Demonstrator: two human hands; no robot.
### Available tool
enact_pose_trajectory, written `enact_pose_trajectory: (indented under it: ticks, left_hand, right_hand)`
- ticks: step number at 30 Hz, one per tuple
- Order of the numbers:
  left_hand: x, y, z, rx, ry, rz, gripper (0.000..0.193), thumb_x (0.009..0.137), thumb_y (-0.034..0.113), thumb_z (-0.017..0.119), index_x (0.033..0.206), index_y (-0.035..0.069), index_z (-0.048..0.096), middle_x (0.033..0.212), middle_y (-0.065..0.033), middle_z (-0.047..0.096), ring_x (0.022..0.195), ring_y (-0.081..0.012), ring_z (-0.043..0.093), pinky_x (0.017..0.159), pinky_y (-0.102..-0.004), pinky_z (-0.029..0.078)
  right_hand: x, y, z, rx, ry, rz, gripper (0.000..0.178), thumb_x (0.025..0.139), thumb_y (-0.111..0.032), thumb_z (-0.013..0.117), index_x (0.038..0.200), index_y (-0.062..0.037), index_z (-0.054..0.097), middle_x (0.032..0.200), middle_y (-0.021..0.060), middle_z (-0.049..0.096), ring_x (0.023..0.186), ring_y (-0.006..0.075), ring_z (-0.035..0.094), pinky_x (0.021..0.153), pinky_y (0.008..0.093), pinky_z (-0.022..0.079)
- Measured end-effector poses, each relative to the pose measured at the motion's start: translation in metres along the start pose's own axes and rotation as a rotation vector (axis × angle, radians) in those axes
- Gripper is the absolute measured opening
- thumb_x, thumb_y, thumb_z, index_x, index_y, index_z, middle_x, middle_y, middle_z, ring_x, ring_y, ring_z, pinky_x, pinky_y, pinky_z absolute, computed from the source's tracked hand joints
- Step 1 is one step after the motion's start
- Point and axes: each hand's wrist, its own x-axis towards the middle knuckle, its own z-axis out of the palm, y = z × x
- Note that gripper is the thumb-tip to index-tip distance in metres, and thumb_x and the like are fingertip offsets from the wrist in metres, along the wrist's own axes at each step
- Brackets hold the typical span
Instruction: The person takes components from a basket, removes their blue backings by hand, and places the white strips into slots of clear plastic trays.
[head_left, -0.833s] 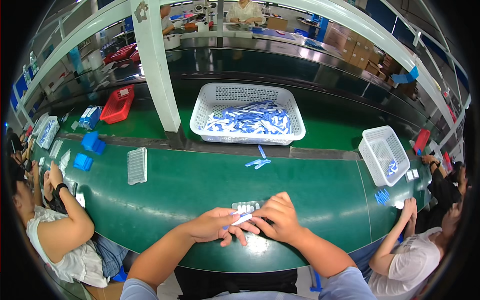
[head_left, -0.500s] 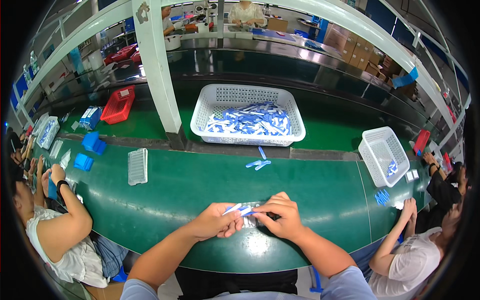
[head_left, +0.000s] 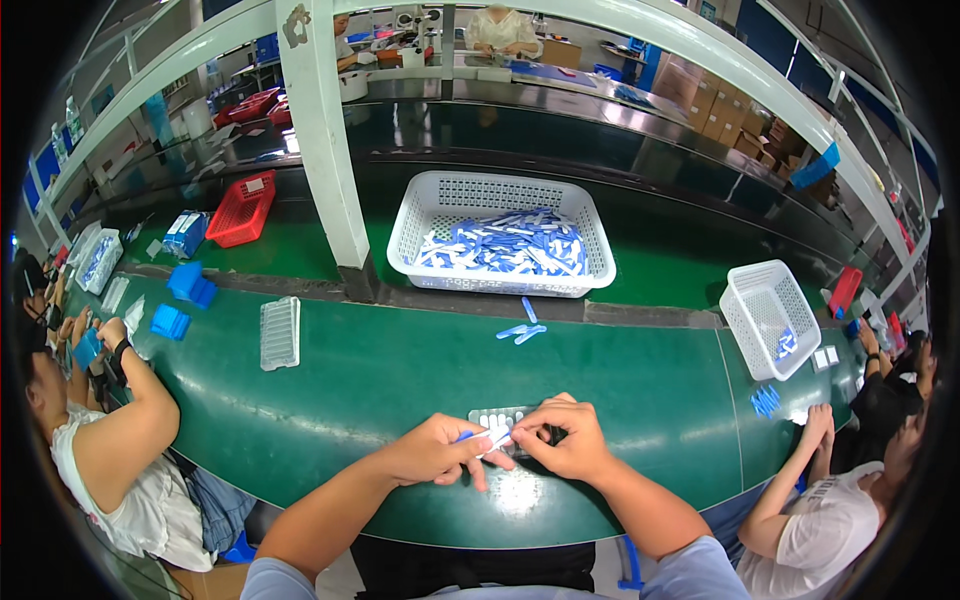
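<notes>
My left hand (head_left: 437,450) is closed round a few slim blue-and-white plastic sticks (head_left: 494,438) that poke out past its thumb toward the right. The thumb and forefinger of my right hand (head_left: 565,437) pinch together at the right-hand ends of these sticks. Under and just beyond both hands a clear plastic tray (head_left: 480,414) lies on the green tabletop, with white pieces showing in its slots. My hands cover much of the tray. Past it, a few loose blue sticks (head_left: 521,333) lie near the ledge.
Ahead stands a large white basket (head_left: 403,247) heaped with such sticks, beside a white post (head_left: 335,180). An empty clear tray (head_left: 280,333) lies to the left, near blue packets (head_left: 170,322). On the right is a smaller white basket (head_left: 745,325). Co-workers sit at both sides.
The sticks in my left hand have tilted, and its lower fingers have spread. More of the clear tray now shows beyond my hands. The view has shifted slightly.
</notes>
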Motion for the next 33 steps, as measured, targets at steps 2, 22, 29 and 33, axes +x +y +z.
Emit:
enact_pose_trajectory:
  ticks: [2,22,29,33]
  left_hand:
    - [0.002,-0.004,-0.002,0.079,0.015,-0.004,0.035,0.108,0.02,0.052,0.129,-0.005,0.062,0.116,-0.0169,0.073,0.067,-0.0098,0.068,0.044,-0.0187,0.039]
    - [0.006,-0.013,0.009,0.291,0.227,0.141,0.033,0.105,0.024,0.059,0.125,0.0,0.069,0.094,-0.013,0.077,0.061,-0.0117,0.071,0.041,-0.0211,0.04]
    - [0.003,-0.006,0.005,0.279,0.131,0.042,0.036,0.106,0.028,0.056,0.12,-0.003,0.069,0.094,-0.0141,0.076,0.06,-0.0127,0.068,0.045,-0.0224,0.044]
    - [0.004,-0.009,-0.001,0.052,0.039,0.049,0.038,0.108,0.027,0.053,0.12,-0.006,0.065,0.102,-0.0167,0.075,0.064,-0.0129,0.069,0.041,-0.0213,0.042]
  right_hand:
    - [0.001,0.0,-0.001,0.004,-0.006,-0.05,0.006,0.081,-0.012,0.081,0.086,-0.0091,0.079,0.068,0.0001,0.069,0.057,0.0121,0.056,0.068,0.0299,0.04]
    - [-0.004,-0.006,0.002,0.158,-0.08,0.371,0.014,0.086,-0.015,0.08,0.093,-0.0036,0.075,0.072,0.0044,0.069,0.066,0.0159,0.061,0.066,0.0285,0.048]
    - [-0.004,-0.008,0.004,-0.007,-0.03,-0.031,0.009,0.086,-0.006,0.079,0.091,-0.0017,0.074,0.083,0.0093,0.072,0.07,0.0176,0.068,0.065,0.0283,0.051]
    - [-0.002,-0.008,0.001,0.042,0.1,-0.152,0.01,0.083,-0.006,0.081,0.088,-0.0024,0.074,0.08,0.0095,0.073,0.07,0.0217,0.068,0.069,0.0344,0.052]
